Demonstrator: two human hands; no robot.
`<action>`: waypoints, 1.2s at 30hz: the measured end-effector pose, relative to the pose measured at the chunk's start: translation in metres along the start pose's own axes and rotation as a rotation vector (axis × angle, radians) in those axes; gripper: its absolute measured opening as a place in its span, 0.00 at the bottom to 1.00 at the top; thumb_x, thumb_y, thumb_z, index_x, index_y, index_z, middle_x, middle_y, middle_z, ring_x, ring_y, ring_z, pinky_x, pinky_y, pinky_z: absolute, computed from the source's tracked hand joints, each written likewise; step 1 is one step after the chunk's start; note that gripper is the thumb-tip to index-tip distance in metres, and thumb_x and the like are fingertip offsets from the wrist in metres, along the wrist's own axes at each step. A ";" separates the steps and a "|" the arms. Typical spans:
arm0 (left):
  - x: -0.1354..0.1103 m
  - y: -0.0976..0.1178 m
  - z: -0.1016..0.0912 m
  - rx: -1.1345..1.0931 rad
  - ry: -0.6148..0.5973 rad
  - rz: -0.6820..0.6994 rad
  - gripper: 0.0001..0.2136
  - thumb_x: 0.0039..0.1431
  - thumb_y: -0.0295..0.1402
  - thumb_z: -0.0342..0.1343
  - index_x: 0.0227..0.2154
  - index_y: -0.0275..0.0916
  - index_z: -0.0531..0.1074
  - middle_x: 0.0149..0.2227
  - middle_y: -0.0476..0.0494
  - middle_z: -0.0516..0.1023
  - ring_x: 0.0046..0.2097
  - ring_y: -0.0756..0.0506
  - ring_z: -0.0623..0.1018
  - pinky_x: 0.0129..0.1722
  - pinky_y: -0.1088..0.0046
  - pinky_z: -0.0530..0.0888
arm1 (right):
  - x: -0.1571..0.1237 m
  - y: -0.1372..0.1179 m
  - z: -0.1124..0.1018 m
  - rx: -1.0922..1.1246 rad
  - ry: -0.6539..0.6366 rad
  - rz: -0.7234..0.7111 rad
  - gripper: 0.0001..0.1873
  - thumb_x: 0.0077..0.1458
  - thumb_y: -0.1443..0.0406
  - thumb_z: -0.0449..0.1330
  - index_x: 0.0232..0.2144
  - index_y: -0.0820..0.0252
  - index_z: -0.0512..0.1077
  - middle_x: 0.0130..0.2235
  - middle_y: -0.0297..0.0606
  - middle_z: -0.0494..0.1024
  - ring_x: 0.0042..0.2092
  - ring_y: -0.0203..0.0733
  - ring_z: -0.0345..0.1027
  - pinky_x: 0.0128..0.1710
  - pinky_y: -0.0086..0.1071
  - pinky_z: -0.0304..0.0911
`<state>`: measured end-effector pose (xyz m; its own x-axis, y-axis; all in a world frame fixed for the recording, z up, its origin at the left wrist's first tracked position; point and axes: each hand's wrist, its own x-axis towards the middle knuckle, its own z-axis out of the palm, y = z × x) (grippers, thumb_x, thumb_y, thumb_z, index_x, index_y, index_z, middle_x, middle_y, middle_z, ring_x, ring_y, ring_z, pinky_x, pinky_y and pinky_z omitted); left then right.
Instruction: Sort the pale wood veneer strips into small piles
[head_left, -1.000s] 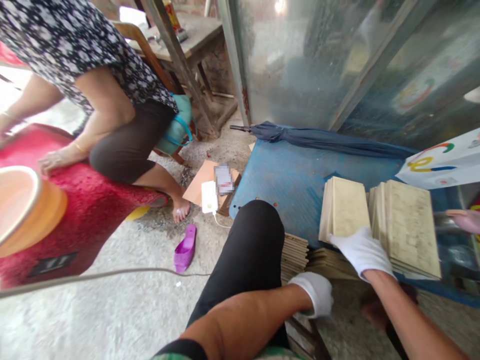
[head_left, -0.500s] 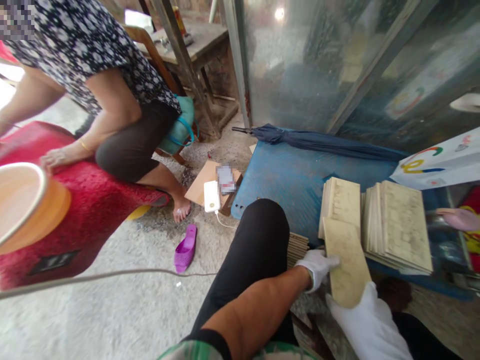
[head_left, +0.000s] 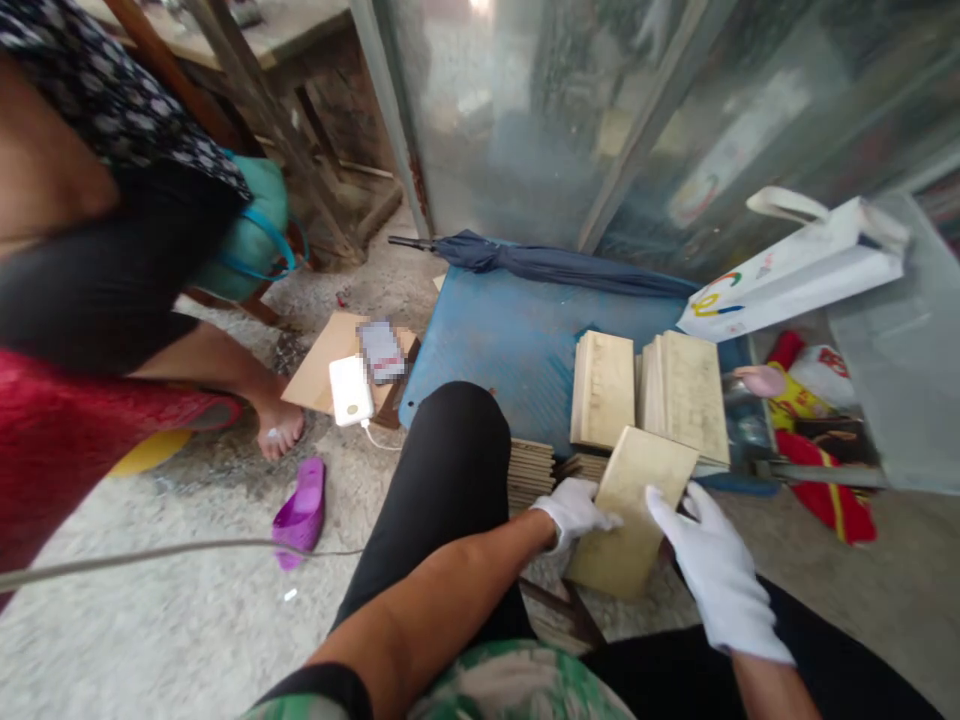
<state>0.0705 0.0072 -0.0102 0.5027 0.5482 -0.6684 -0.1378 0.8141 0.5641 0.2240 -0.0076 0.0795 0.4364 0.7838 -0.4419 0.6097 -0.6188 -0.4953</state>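
Observation:
A thin, pale wooden board [head_left: 634, 510] is tilted over my lap, held between my two hands. My left hand [head_left: 577, 515], in a white glove, closes on its left edge. On the right edge, my gloved right hand [head_left: 712, 565] grips with a finger across the face; its other fingers are partly hidden behind. Just beyond stand two stacks of similar boards, the left stack [head_left: 606, 390] and the right stack [head_left: 686, 395], on a blue board surface [head_left: 502, 335]. More thin boards [head_left: 531, 470] are piled low beside my knee.
A folded umbrella [head_left: 555, 268] lies along the back of the blue surface. To the right are a white paper bag [head_left: 795, 270] and a bin [head_left: 900, 400] with packets. A white power bank [head_left: 351, 390] rests on cardboard at left, near a purple slipper [head_left: 300, 510] and a seated person [head_left: 97, 270].
My view has swung right and down. The board has turned from leaning left to leaning right, and my right hand has moved up along its right edge.

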 end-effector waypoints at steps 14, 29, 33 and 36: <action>-0.008 -0.006 0.005 0.495 -0.180 0.170 0.15 0.47 0.33 0.62 0.39 0.34 0.80 0.34 0.46 0.81 0.33 0.48 0.76 0.34 0.74 0.72 | 0.005 0.028 -0.068 0.617 -0.103 0.268 0.26 0.42 0.53 0.71 0.42 0.59 0.73 0.33 0.37 0.79 0.29 0.38 0.74 0.29 0.30 0.73; -0.004 -0.025 -0.003 1.142 -0.088 0.064 0.16 0.40 0.31 0.64 0.37 0.37 0.79 0.39 0.36 0.81 0.43 0.36 0.79 0.46 0.67 0.73 | -0.006 0.076 0.002 0.135 -0.353 -0.082 0.26 0.53 0.44 0.56 0.39 0.58 0.77 0.44 0.41 0.78 0.50 0.48 0.69 0.57 0.43 0.58; 0.004 -0.016 -0.008 1.113 0.020 0.033 0.15 0.49 0.31 0.59 0.41 0.37 0.78 0.42 0.36 0.80 0.47 0.39 0.78 0.50 0.69 0.71 | 0.023 0.085 0.034 0.217 -0.377 -0.077 0.27 0.51 0.42 0.56 0.36 0.58 0.77 0.43 0.41 0.78 0.48 0.47 0.70 0.54 0.41 0.61; 0.010 -0.010 -0.009 1.067 0.110 0.015 0.15 0.52 0.31 0.57 0.44 0.35 0.77 0.44 0.37 0.80 0.49 0.40 0.78 0.52 0.71 0.70 | 0.039 0.089 0.051 0.285 -0.373 -0.098 0.27 0.50 0.43 0.58 0.35 0.59 0.77 0.42 0.41 0.79 0.46 0.47 0.71 0.51 0.41 0.63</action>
<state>0.0692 0.0063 -0.0277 0.4203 0.6139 -0.6682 0.7002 0.2489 0.6691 0.2617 -0.0342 -0.0196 0.0865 0.7990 -0.5951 0.4082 -0.5733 -0.7104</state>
